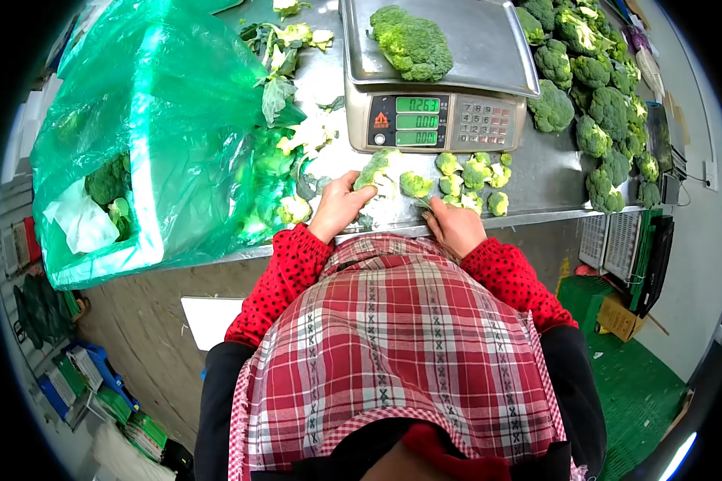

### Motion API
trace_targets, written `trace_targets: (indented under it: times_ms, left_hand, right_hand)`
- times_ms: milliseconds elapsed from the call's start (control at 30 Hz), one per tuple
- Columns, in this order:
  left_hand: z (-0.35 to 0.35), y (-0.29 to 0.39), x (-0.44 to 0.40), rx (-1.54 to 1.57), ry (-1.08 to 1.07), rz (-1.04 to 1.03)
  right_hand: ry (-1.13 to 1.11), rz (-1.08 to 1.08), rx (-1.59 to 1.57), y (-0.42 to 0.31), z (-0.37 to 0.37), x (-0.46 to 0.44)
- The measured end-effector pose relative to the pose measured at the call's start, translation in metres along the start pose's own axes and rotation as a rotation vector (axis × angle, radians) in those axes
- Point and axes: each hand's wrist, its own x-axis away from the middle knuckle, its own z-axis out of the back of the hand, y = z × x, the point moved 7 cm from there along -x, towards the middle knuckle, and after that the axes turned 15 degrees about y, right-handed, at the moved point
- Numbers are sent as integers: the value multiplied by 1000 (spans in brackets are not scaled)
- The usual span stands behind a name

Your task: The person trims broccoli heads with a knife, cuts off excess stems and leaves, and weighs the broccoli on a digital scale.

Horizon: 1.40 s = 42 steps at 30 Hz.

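My left hand (338,208) is closed on a piece of broccoli (379,172) at the table's front edge, its pale cut stem facing right. My right hand (456,227) is closed at the same edge, with a thin blade-like tool (423,203) just showing at its fingertips; most of it is hidden. Between the hands lies a loose floret (415,184). Several small cut florets (475,173) are grouped beyond my right hand. A large broccoli head (411,43) rests on the metal pan of a digital scale (489,120) with lit green displays.
A big green plastic bag (192,152) with broccoli inside covers the left of the metal table (541,196). Leaves and stem trimmings (285,76) lie between bag and scale. Many broccoli heads (610,112) are piled at right. Crates (618,248) and a cardboard box (619,317) stand below.
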Motion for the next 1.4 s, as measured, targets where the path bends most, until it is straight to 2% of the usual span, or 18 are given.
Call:
trace_targets:
  times_ms: [167,333,400,467,533,600,667,700,733,833,867,1000,1067,1133,1167,1200,1267,1400]
  left_hand:
    - [-3,-3,-1,84,-6,53]
    - [1,4,4,8,17,-2]
    - [1,-8,11,128,-37,-39]
    - [2,-12,16,235,-60,-7]
    - [9,-7,23,257,-65,-15]
    - [27,0,33,198,-14,-41]
    - [43,32,51,501,-45,70]
    - [49,42,55,612,-51,64]
    - [55,56,55,538,25,-18]
    - [67,102,45,7,327,-555]
    - [65,127,49,-58,352,-655]
    - [32,184,43,-62,363,-960]
    - [6,210,47,-101,354,-1137]
    - [-12,221,44,-142,328,-1163]
    - [-16,219,38,-116,240,-1076]
    - [-19,214,31,-97,148,-989]
    - [-15,230,32,-103,132,-1094]
    - [6,276,15,-458,378,-1382]
  right_hand:
    - [-115,-100,31,1,-8,-13]
    - [-50,-66,-110,22,-14,-18]
    - [-692,-557,-719,26,-34,1]
    - [-720,-817,-799,19,-14,14]
    - [-624,-702,-830,10,-6,15]
    - [-367,-440,-587,19,0,10]
    - [-341,-515,-512,29,2,13]
    - [-306,-410,-451,41,-11,17]
    - [-326,-434,-457,38,-7,16]
    - [-165,-222,-288,32,11,19]
    - [-181,-275,-180,29,27,21]
    - [463,-366,-635,23,80,-6]
    - [416,-575,-1008,5,105,-41]
    - [416,-585,-1503,1,101,-68]
    - [427,-701,-1699,2,103,-71]
    - [410,-671,-1731,8,104,-80]
    - [344,-622,-1880,23,102,-98]
    - [437,-540,-1878,63,120,-137]
